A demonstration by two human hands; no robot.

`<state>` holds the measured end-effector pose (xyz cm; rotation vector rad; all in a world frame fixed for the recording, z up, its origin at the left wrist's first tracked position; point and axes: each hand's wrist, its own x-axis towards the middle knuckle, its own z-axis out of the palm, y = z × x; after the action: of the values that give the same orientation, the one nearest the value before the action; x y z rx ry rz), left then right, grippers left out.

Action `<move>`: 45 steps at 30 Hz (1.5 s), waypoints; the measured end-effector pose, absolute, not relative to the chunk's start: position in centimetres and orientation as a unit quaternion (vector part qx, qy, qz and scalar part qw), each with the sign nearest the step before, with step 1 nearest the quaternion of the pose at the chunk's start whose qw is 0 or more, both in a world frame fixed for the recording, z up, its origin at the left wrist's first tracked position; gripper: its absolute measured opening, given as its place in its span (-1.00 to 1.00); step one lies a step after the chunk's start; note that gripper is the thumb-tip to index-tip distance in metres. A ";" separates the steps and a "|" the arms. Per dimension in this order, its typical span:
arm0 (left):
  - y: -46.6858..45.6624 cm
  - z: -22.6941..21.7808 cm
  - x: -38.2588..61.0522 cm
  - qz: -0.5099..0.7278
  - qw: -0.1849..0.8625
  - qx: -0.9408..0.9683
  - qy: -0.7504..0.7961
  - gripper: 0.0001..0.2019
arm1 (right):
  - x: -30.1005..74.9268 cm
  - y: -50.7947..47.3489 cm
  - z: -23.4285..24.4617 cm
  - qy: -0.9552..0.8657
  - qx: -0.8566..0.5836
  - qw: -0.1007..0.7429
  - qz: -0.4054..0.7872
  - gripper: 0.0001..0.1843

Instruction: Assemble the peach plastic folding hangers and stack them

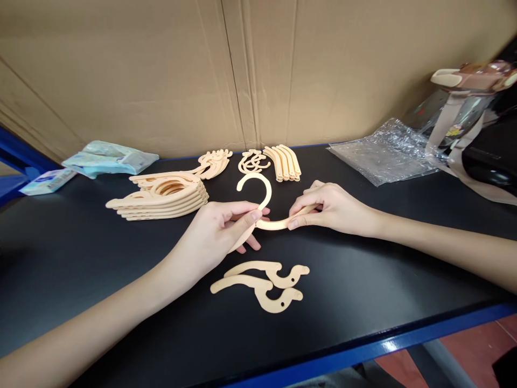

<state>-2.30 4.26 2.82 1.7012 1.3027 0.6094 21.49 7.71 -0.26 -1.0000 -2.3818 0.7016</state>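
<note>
Hook point(267, 189) and curved piece point(274, 224) are held above the bench point(363, 291) — the hook's base pinched by the fingers of the left hand point(220, 223), the piece's outer part by those of the right hand point(335, 207). Fitting seems in hand; steady alignment is probably called for next. Black and blue-edged, the bench is backed by cardboard point(161, 70).

Count: 1 held hook point(267, 188); 2 bird-shaped pieces point(288, 279) point(274, 305) near the table's point(363, 285) front edge; 2 packs point(99, 161) point(48, 181), 1 bottle point(472, 78), 1 clear bag point(382, 153).
</note>
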 end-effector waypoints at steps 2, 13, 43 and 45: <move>4.3 2.7 -2.4 0.242 0.443 0.689 0.520 -0.68 | 21.4 7.8 -0.3 -0.865 -0.359 0.232 0.263 -0.65; 4.8 2.1 -3.8 0.194 0.233 0.813 0.497 -0.68 | 21.0 7.8 -0.2 -0.851 -0.451 0.236 0.130 -0.44; 4.5 0.9 -3.6 0.173 0.117 0.867 0.452 -0.72 | 20.9 7.1 -0.6 -0.869 -0.419 0.258 0.049 -0.67; 4.5 0.8 -3.7 0.167 0.110 0.868 0.454 -0.71 | 21.0 7.1 -0.6 -0.868 -0.424 0.251 0.053 -0.67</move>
<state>-3.68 4.52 0.79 2.5516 1.3350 0.4906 20.95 7.11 -0.56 -1.1545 -2.3624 0.1434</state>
